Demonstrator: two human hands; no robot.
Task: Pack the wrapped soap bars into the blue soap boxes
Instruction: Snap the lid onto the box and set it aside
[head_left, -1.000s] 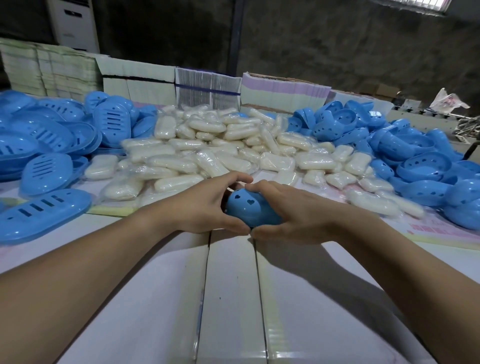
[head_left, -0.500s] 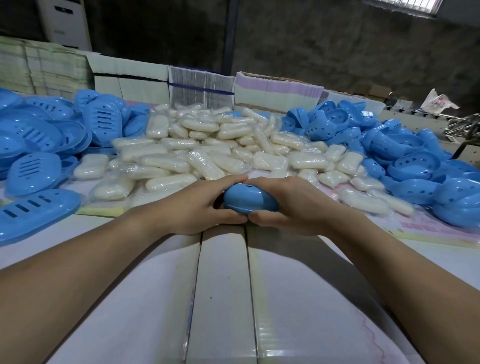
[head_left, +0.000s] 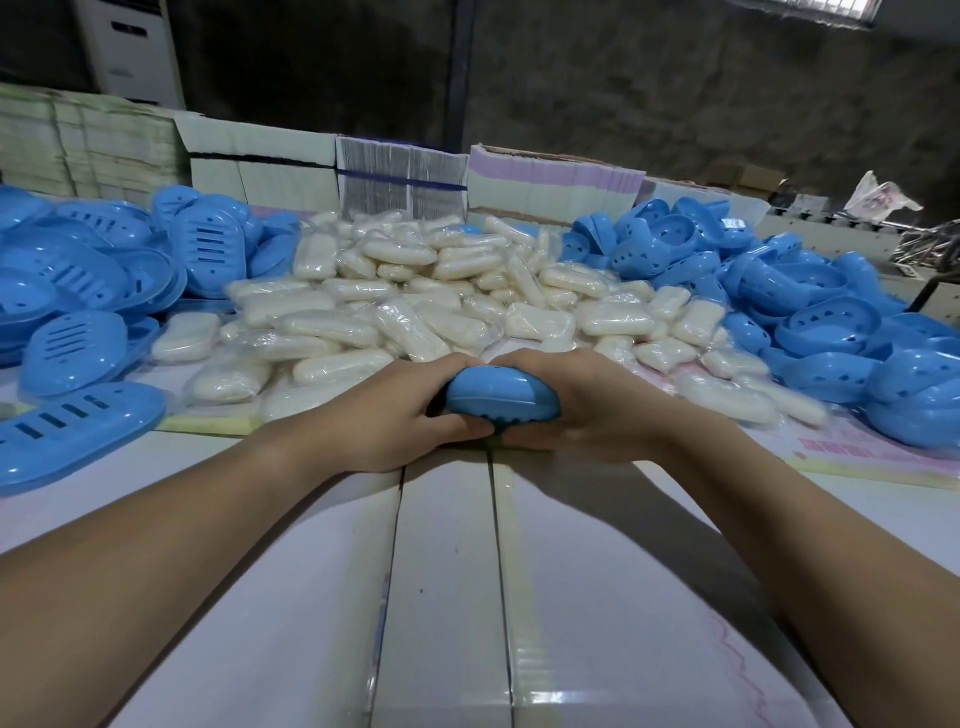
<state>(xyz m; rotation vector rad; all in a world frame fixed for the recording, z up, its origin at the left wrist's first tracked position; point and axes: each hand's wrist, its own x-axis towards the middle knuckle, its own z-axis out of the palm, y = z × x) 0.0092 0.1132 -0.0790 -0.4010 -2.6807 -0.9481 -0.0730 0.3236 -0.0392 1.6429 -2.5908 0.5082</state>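
Two hands, left (head_left: 395, 410) and right (head_left: 587, 410), are gripping one box (head_left: 501, 397) from both ends | box sitting low over table (head_left: 447, 597), before soaps (head_left: 415, 306) | advice: squeezing evenly until halves are seating flush.

You are reaching both bare forearms from the lower corners toward frame centre, your left hand (head_left: 395, 415) and right hand (head_left: 587, 410) curling together around a blue soap box (head_left: 501, 397).

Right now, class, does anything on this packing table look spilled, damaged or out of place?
Nothing stands out. Both hands, left and right, hold one closed blue soap box; the wrapped soap bars lie heaped loosely behind it.
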